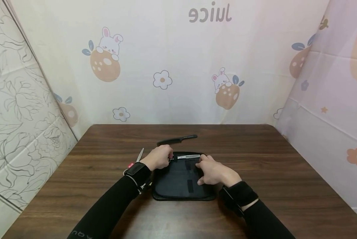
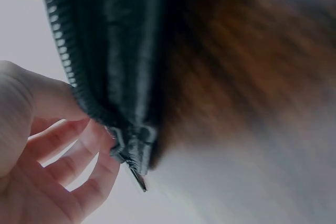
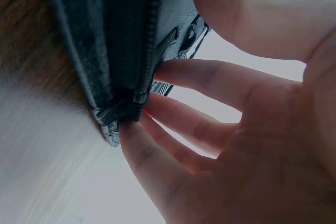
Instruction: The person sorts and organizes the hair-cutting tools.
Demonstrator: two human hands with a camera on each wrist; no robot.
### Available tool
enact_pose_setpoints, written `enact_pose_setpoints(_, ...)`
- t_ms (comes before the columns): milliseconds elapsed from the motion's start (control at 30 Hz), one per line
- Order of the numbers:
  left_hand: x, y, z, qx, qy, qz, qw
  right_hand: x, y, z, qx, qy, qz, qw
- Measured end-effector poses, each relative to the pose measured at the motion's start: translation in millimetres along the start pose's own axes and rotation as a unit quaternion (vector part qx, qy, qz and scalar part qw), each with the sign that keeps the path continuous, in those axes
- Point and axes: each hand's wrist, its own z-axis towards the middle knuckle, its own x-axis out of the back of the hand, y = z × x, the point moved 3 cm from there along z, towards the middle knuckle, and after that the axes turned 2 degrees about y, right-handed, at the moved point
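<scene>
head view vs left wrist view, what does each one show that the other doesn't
Only the head view shows the black comb, the scissors with a red tag, and the thinning shears.

Only the left wrist view shows the individual zipper teeth.

Both show the black zip case, the left hand and the wooden table.

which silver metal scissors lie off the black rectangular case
The pointed pair beside the red tag, on the brown wooden table; the toothed pair lies on the case.
</scene>
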Motion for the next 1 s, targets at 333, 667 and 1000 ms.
enact_pose_setpoints(333, -0.5, -5.4, -3.4, 0.002, -0.009, -0.005, 0.9999, 0, 0, 0.3, -0.002, -0.003, -0.001, 1.0000)
enact_pose_setpoints(667, 2.4, -7.3, -4.7, -0.017, -0.009, 0.002, 0.9998, -1, -1, -0.3, 0.001, 0.000, 0.000, 1.0000)
enact_pose_setpoints(1000, 16.9, -16.4, -8.9, 0.005, -0.001, -0.004, 1.0000, -1, 0, 1.0, -0.003, -0.001, -0.011, 0.9999)
